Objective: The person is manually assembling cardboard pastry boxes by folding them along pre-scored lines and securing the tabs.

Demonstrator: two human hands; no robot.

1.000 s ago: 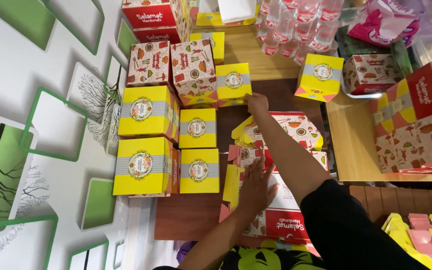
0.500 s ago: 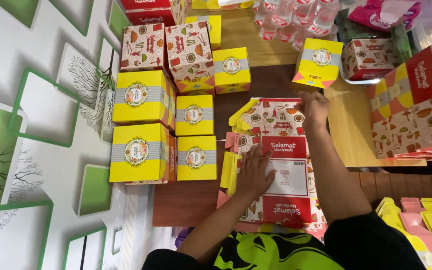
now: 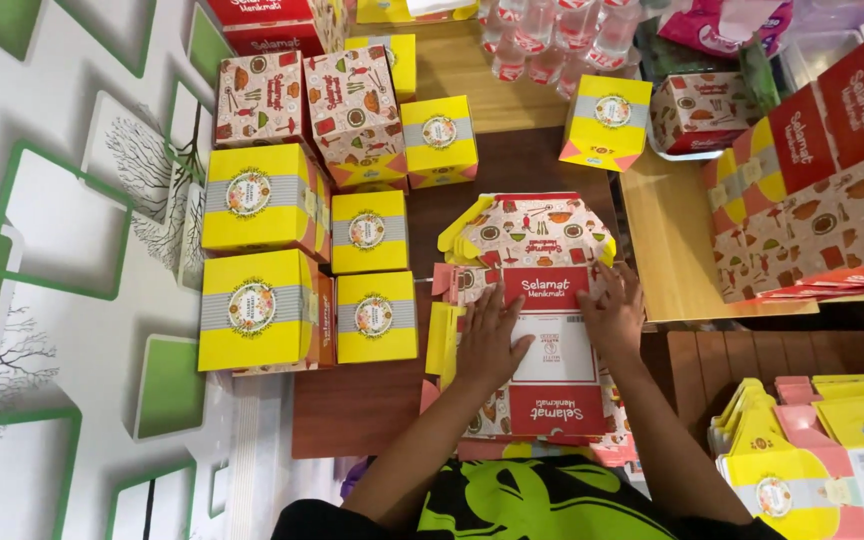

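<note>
Red-and-white printed cardboard, a stack of flat box blanks, lies on the dark table under both palms: left hand and right hand press flat, grip open-fingered, holding nothing. Yellow folded boxes with round labels crowd the left; bare table shows below them. Half a second ago the right hand reached farther up the stack.

A white wall bearing raised green-framed panels and black tree prints is running along the left. A dark brown wooden table is adjoining a lighter wooden surface. Even light is falling throughout.
</note>
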